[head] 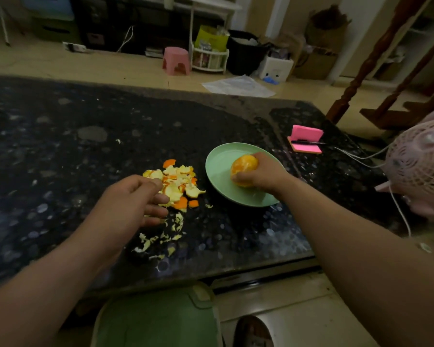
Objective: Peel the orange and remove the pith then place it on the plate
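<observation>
Your right hand [263,175] curls around the peeled orange [243,166], held at the green plate [221,156]. Your left hand [133,199], fingers loose and holding nothing, is over the peel scraps [178,181] just left of the plate. Plate and scraps lie on a dark speckled stone counter [85,146]. Beyond its far edge, a pink stool [176,60] stands on the pale floor.

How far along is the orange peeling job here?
Done: peel pieces and pith scraps lie on the counter; the orange looks bare. In hand: the right hand grips the orange on or just above the green plate. Left: releasing it. The left hand hangs open by the peel.
</observation>
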Available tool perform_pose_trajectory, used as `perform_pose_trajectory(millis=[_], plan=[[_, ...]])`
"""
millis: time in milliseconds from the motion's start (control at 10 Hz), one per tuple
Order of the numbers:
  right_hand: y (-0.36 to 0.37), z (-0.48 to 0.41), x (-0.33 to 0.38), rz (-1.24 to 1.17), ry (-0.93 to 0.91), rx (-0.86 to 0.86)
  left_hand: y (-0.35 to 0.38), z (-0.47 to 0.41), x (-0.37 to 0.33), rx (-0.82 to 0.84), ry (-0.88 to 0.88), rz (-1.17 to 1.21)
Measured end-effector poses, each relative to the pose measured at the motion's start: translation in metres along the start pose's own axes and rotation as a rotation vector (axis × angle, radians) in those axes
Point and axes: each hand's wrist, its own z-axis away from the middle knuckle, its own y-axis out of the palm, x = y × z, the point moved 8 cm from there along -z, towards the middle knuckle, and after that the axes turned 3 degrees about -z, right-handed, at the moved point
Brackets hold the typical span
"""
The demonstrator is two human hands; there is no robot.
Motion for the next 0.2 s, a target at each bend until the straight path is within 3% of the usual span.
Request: perform_pose_trajectory(millis=[100,200], plan=[[-0.002,0.008,-0.006,-0.030,0.023,-0.019,0.000,0.002,-0.001,0.002,0.000,-0.019],[-0.030,0.021,0.001,-0.125,0.018,-0.186,-0.006,0.002,-0.004,-0.030,0.016,0.002]])
